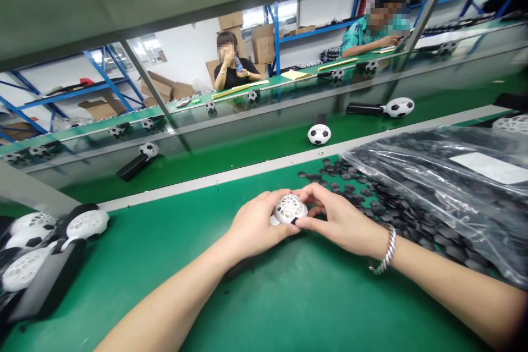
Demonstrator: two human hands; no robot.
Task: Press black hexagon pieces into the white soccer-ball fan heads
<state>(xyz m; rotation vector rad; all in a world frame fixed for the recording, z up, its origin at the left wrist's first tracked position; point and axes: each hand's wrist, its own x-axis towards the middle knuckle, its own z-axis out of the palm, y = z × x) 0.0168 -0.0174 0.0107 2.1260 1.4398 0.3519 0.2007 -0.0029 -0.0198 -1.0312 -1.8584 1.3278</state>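
My left hand point(259, 223) is wrapped around the side of a white soccer-ball-patterned handheld fan point(291, 208), its openwork grille facing up. On the opposite side, the thumb and fingertips of my right hand point(332, 220) press against the fan's rim, close to a black patch. Whether a small piece is between those fingertips is hidden. Part of a dark shape shows under my left wrist; it may be the handle. Loose black patches point(388, 206) lie in a spread pile just beyond and beside my right hand.
A clear plastic bag point(445, 176) with a white label lies at right. More soccer-ball fans point(53, 253) are heaped at left. Behind a pale ledge point(198, 174), a green conveyor belt point(247, 146) carries several fans. Two people sit across the line.
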